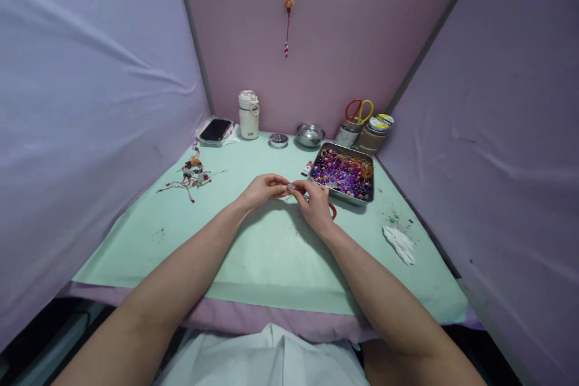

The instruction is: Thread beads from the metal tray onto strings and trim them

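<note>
Pink cloth (253,30) forms the back wall, with lilac sheets (90,102) at both sides, and a mint cover (262,265) lies over the table. Take the hands as the clock's centre, with 12 at the back wall. Left hand (266,189) and right hand (315,202) meet there, fingertips pinching a small pale piece (292,186) between them, above the cover; its exact shape is too small to tell. A red handle (333,211) shows at 4 o'clock, just beside the right hand and partly hidden by it. Between 2 and 3 sits a metal tray (350,198) of purple, red and dark beads (341,174). At 9 lies a tangle of strung beads (195,174); at 10, a phone (216,129); at 11, an upright white bottle (249,117). A round tin (278,141) and a steel bowl (310,139) stand either side of 12, below a hanging beaded cord (289,1). Between 1 and 2, a cup (347,134) holds scissors (359,110) with red and yellow loops, beside a jar (371,140) at 2. Farther out at 4 lies a crumpled white rag (398,245).
</note>
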Tool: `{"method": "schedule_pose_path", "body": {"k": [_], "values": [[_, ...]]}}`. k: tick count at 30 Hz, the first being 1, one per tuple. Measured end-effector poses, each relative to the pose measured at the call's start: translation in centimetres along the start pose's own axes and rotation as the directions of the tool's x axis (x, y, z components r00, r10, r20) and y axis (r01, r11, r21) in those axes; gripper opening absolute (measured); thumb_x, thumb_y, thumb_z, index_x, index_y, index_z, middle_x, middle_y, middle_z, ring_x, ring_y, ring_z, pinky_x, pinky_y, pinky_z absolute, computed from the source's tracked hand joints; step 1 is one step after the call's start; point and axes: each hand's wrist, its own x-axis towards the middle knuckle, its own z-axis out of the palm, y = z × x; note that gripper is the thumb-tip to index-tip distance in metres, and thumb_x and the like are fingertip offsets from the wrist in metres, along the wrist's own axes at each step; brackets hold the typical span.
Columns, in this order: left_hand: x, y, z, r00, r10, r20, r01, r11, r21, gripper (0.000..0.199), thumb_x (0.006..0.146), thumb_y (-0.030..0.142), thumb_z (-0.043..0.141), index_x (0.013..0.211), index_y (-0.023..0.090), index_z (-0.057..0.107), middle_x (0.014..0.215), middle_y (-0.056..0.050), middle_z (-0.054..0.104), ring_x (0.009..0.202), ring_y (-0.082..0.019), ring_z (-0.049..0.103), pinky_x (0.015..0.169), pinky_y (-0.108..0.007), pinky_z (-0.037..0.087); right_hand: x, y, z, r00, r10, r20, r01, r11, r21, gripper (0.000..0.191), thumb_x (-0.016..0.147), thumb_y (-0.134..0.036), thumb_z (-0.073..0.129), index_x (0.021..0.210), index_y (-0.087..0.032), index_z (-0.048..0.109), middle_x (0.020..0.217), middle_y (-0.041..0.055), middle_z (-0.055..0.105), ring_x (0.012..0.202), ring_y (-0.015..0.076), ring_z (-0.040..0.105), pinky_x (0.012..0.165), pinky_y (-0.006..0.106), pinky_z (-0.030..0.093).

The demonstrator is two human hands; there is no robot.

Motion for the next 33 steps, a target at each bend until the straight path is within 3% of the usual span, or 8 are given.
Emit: {"method": "schedule_pose_path", "body": {"k": [11,16,21,25,29,31,33], "values": [[-0.5,0.2,0.6,1.000,-0.005,-0.025,0.005,1.000,-0.008,0.025,0.069,0.031,0.075,0.076,0.012,0.059,0.075,-0.002,0.063,0.070,-0.011,0.061,0.077,-0.029,0.049,-0.1,0.3,0.3,1.000,-0.008,0.028,0.009,1.000,-0.012,0.015,0.090,-0.034,0.053,0.094,-0.024,0.063,0.089,0.0008,0.070,0.083,0.0188,0.060,0.082,0.036,0.028],[-0.8,0.5,1.2,0.992,-0.073,-0.099,0.062,0.991,-0.116,0.017,0.080,0.022,0.064,0.078,0.015,0.049,0.084,-0.006,0.065,0.073,-0.011,0.063,0.074,-0.028,0.050,-0.1,0.1,0.3,1.000,-0.017,0.024,0.018,1.000,-0.020,0.013,0.089,-0.032,0.054,0.094,-0.024,0.063,0.088,0.0003,0.070,0.081,0.0176,0.060,0.082,0.035,0.028],[-0.4,0.6,0.6,0.971,-0.081,-0.223,0.036,0.979,-0.199,0.015,0.083,0.021,0.060,0.079,0.017,0.046,0.088,-0.008,0.066,0.077,-0.013,0.065,0.072,-0.028,0.051,-0.2,0.2,0.4,1.000,-0.013,0.016,0.013,1.000,-0.013,0.012,0.087,-0.029,0.055,0.095,-0.023,0.062,0.086,-0.0001,0.069,0.082,0.0176,0.060,0.083,0.035,0.028],[0.0,0.5,-0.4,0.945,-0.084,-0.315,0.085,0.996,-0.011,0.012,0.077,0.019,0.062,0.077,0.016,0.051,0.087,-0.008,0.065,0.072,-0.012,0.062,0.060,-0.023,0.047,-0.2,0.4,0.4,1.000,-0.004,0.024,0.004,1.000,-0.014,0.013,0.086,-0.028,0.055,0.096,-0.024,0.062,0.088,0.0010,0.069,0.084,0.0189,0.060,0.084,0.036,0.029],[0.0,1.0,-0.8,0.915,0.123,-0.384,0.026,0.932,0.361,0.016,0.068,0.013,0.064,0.083,0.017,0.063,0.088,-0.006,0.066,0.061,-0.011,0.056,0.056,-0.023,0.043,-0.1,0.4,0.5,0.999,-0.005,0.034,0.005,1.000,-0.012,0.012,0.087,-0.028,0.054,0.095,-0.023,0.061,0.089,0.0014,0.069,0.086,0.0196,0.060,0.084,0.036,0.028],[-0.3,1.5,-0.6,0.916,0.214,-0.338,-0.035,0.885,0.464,0.023,0.070,0.015,0.062,0.092,0.018,0.067,0.091,-0.006,0.067,0.057,-0.010,0.054,0.058,-0.025,0.044,-0.1,0.4,0.5,0.999,-0.009,0.042,0.010,1.000,-0.018,0.012,0.087,-0.028,0.053,0.095,-0.023,0.061,0.089,0.0018,0.069,0.086,0.0199,0.060,0.083,0.037,0.028],[-0.5,1.7,-0.2,0.959,0.197,-0.202,-0.083,0.882,0.463,0.026,0.074,0.022,0.061,0.099,0.017,0.068,0.096,-0.007,0.068,0.054,-0.010,0.053,0.057,-0.026,0.045,-0.1,0.4,0.4,0.998,-0.016,0.054,0.017,1.000,-0.025,0.012,0.088,-0.028,0.053,0.096,-0.023,0.061,0.089,0.0023,0.069,0.087,0.0203,0.059,0.083,0.037,0.028]]}}
